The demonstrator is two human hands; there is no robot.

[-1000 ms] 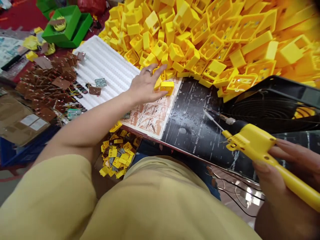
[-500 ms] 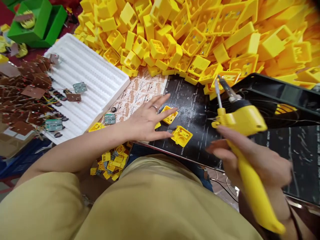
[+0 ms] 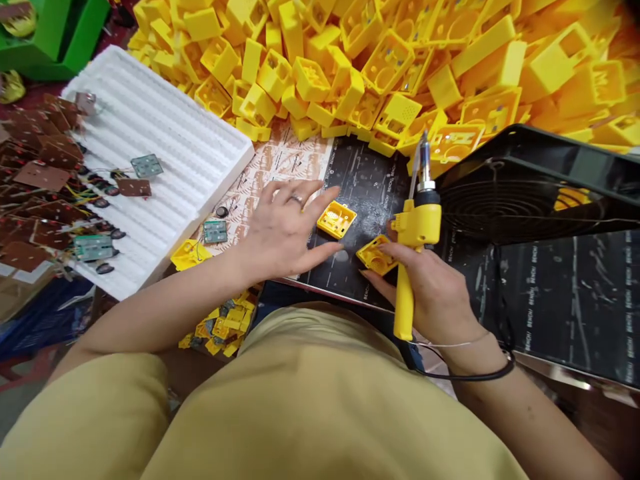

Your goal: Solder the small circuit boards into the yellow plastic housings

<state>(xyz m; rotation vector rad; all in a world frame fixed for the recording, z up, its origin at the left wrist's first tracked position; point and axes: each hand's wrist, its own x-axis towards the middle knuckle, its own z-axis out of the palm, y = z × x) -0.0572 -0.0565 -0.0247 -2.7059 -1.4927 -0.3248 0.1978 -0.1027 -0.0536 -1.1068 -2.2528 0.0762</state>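
Note:
My left hand [image 3: 285,230] lies on the black mat [image 3: 365,183] with its fingers spread, the fingertips touching a small yellow plastic housing [image 3: 337,219]. My right hand [image 3: 430,293] is wrapped round a yellow soldering iron [image 3: 415,233] with its metal tip pointing up and away. The fingers of that hand also rest on a second yellow housing [image 3: 376,257] on the mat. A small green circuit board [image 3: 215,231] lies just left of my left hand.
A big heap of yellow housings [image 3: 400,60] fills the back. A white ribbed foam tray [image 3: 150,153] lies at left with brown circuit boards [image 3: 45,193] and wires beside it. A black fan [image 3: 530,193] stands at right. Green bins [image 3: 60,33] sit far left.
My left hand pulled housings from the heap onto the black mat. My right hand brought the soldering iron in from the right and now touches the nearer housing.

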